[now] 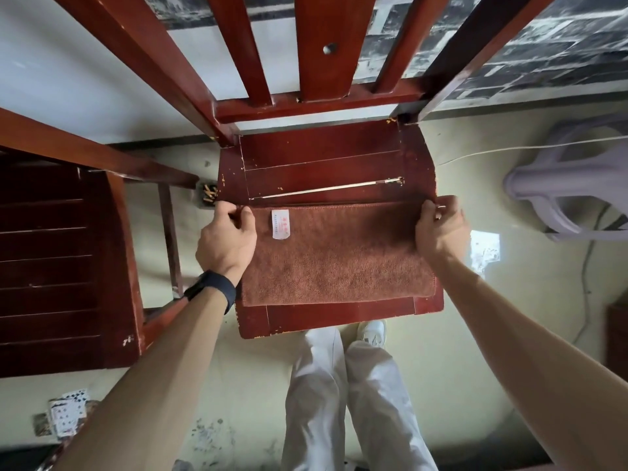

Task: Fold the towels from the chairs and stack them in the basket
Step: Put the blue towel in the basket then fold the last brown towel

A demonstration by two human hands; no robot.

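Observation:
A brown towel (336, 263) lies folded on the seat of a red-brown wooden chair (323, 154), a white label on its upper left part. My left hand (227, 239) pinches the towel's far left corner. My right hand (440, 226) pinches the far right corner. Both corners sit along the towel's far edge, across the middle of the seat. A pale lilac plastic basket (571, 185) stands on the floor to the right of the chair, partly cut off by the frame edge.
A second wooden chair (61, 260) stands close on the left. Playing cards (68, 416) lie on the floor at lower left and to the right of the seat. A thin cord (509, 149) runs across the floor toward the basket. My legs stand just before the seat.

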